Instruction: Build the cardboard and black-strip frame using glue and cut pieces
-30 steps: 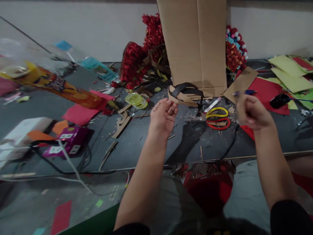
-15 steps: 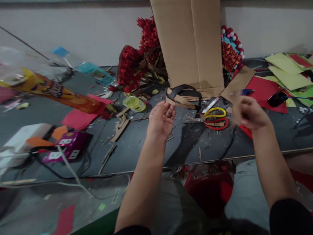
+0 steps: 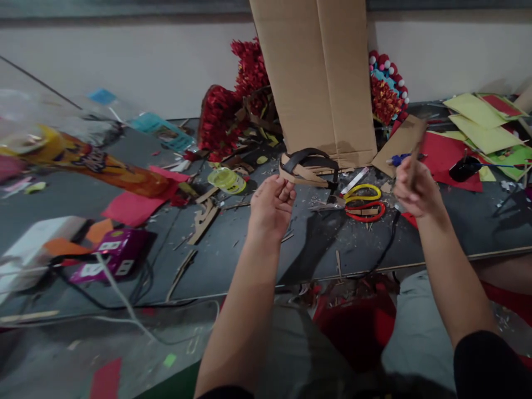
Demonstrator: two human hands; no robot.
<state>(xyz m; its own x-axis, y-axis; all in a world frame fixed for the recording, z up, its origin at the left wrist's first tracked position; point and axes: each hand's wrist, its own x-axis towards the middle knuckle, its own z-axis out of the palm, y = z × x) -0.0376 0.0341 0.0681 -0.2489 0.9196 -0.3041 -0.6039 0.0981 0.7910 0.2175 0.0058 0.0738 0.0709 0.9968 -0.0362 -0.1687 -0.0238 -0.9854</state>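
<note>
Scraps litter the tabletop; left grip pinches a crosswise cardboard band, right grip a near-upright, right-leaning cardboard strip; lettering on the orange container looks blurred.

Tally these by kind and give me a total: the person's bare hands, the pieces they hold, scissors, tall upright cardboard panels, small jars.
Hands: 2 (left hand, right hand)
Held pieces: 2 (looped band, flat brown piece)
Scissors: 1
Tall upright cardboard panel: 1
Small yellowish jar: 1
Total: 7
</note>
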